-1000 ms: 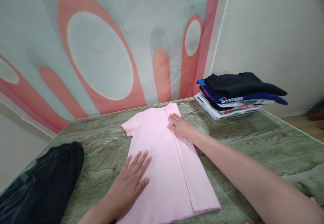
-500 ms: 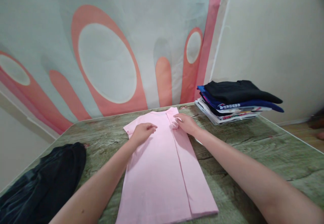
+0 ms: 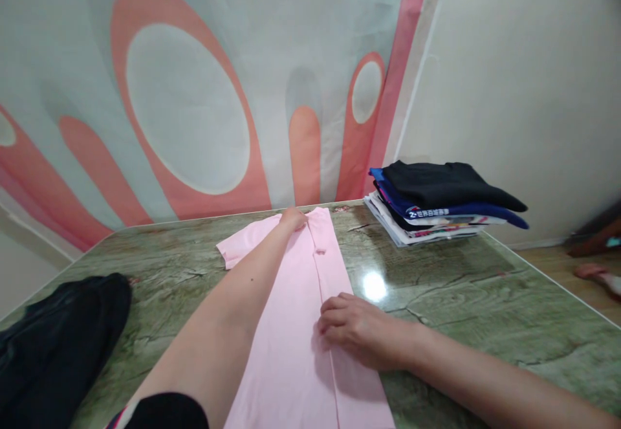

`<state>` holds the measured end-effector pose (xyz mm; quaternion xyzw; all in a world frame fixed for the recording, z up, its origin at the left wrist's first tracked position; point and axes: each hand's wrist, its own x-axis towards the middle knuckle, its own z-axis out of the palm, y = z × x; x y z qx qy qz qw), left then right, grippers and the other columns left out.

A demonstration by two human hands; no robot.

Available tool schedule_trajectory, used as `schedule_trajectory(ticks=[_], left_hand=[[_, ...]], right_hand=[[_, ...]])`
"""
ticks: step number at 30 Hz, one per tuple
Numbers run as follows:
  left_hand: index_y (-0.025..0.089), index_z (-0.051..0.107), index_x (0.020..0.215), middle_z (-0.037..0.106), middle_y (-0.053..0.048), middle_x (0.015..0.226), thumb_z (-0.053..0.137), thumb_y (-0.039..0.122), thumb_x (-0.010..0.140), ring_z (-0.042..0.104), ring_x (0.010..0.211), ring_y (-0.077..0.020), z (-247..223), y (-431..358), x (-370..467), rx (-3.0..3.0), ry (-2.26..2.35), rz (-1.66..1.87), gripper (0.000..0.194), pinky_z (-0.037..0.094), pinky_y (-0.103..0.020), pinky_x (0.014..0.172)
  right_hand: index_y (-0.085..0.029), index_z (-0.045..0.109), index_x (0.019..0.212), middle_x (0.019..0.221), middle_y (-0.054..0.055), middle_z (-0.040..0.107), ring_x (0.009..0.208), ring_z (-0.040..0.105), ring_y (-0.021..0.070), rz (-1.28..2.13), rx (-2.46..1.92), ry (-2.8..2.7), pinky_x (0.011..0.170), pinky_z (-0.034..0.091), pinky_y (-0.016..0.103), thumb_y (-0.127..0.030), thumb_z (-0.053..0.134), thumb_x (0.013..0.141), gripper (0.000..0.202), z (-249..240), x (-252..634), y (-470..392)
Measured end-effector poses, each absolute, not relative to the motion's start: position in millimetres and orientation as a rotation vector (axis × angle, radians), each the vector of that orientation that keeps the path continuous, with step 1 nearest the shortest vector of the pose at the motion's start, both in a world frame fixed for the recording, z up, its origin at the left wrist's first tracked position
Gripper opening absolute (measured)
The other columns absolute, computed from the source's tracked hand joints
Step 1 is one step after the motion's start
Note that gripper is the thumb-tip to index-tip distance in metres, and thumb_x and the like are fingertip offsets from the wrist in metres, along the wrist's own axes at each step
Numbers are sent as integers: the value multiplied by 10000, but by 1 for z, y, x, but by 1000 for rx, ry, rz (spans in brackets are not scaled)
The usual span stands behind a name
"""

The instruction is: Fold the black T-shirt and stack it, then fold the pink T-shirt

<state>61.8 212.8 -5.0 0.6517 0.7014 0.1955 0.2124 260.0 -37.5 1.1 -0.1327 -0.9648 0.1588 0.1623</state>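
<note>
A pink T-shirt [image 3: 286, 345] lies lengthwise on the table, its right side folded inward as a long strip with the sleeve laid back on it. At the far end, my left hand [image 3: 294, 219] is at the collar with fingers closed on the fabric; the fingertips are partly hidden. My right hand [image 3: 356, 329] is lower down, over the folded strip's edge, fingers loosely bent and slightly apart, holding no cloth that I can see. The shirt's left sleeve [image 3: 237, 248] is spread out, and my left forearm covers part of the body.
A stack of folded clothes [image 3: 446, 199], black on top, stands at the back right of the wood-patterned table [image 3: 436, 286]. Dark clothing [image 3: 68, 345] lies at the left edge. A patterned backdrop [image 3: 272, 125] rises behind the table.
My left hand has moved up to the collar. My right hand has let go of the sleeve and come down toward me along the strip. The sleeve now lies flatter.
</note>
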Motion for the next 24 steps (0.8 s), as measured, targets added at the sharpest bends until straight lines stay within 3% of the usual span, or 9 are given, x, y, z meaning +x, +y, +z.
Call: schedule_trajectory(ticks=[5, 10, 13, 24], left_hand=[[146, 721, 646, 706, -110, 713, 662, 183, 605, 662, 798, -259, -16, 217, 69, 1844, 2041, 490, 81, 474, -287, 695], [175, 718, 740, 709, -68, 755, 654, 238, 639, 652, 795, -222, -24, 214, 74, 1858, 2059, 540, 134, 456, -259, 684], [182, 709, 782, 704, -51, 750, 653, 254, 647, 645, 770, -210, -25, 212, 77, 1849, 2055, 576, 162, 447, -257, 666], [185, 674, 670, 663, -26, 663, 670, 212, 607, 623, 727, -200, -20, 206, 83, 1832, 2044, 607, 69, 428, -247, 644]], right_hand=[[-205, 633, 876, 953, 29, 633, 956, 482, 185, 419, -453, -2810, 836, 338, 327, -139, 544, 851, 114, 12, 263, -34], [-189, 605, 968, 994, 40, 618, 969, 460, 197, 348, -388, -2862, 819, 333, 330, -121, 529, 842, 162, 20, 263, -37], [-192, 608, 929, 932, 35, 613, 925, 459, 194, 337, -379, -2889, 796, 332, 331, -137, 544, 833, 127, 21, 263, -40], [-191, 571, 756, 803, 31, 588, 837, 459, 200, 367, -350, -2951, 849, 314, 363, -150, 570, 744, 43, 29, 263, -46]])
